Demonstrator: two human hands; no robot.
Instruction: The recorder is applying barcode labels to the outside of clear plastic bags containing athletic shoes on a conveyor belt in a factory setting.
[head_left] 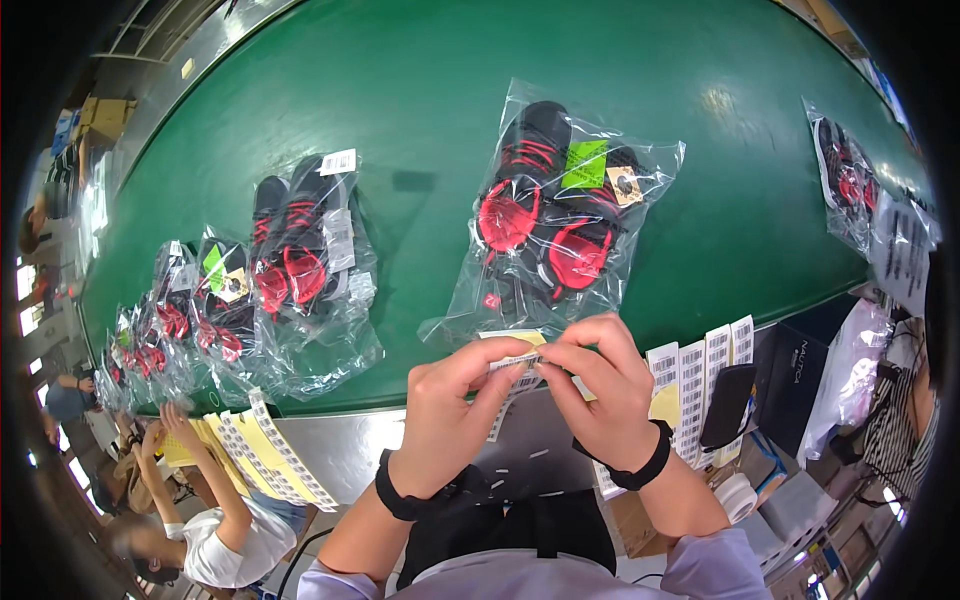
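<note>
A strip of white barcode labels (508, 408) with yellowish backing is held up between my hands, just past the near edge of the green surface. My left hand (445, 405) pinches it between thumb and forefinger. My right hand (608, 392) is closed too, its thumb and forefinger pinched at the strip's right edge; whether a single label is between those fingertips is too small to tell. Right beyond my hands lies a clear plastic bag (460, 290) with a pair of black and red sandals (508, 215), a green tag (584, 164) and a tan tag (625, 186).
More bagged sandals (303, 255) line the left of the green belt (420, 120); another bagged pair (848, 180) lies far right. Label sheets (690, 390), a dark phone-like object (728, 405) and a dark box (795, 370) sit at right. A co-worker (235, 530) reaches in at lower left near yellow label sheets (265, 455).
</note>
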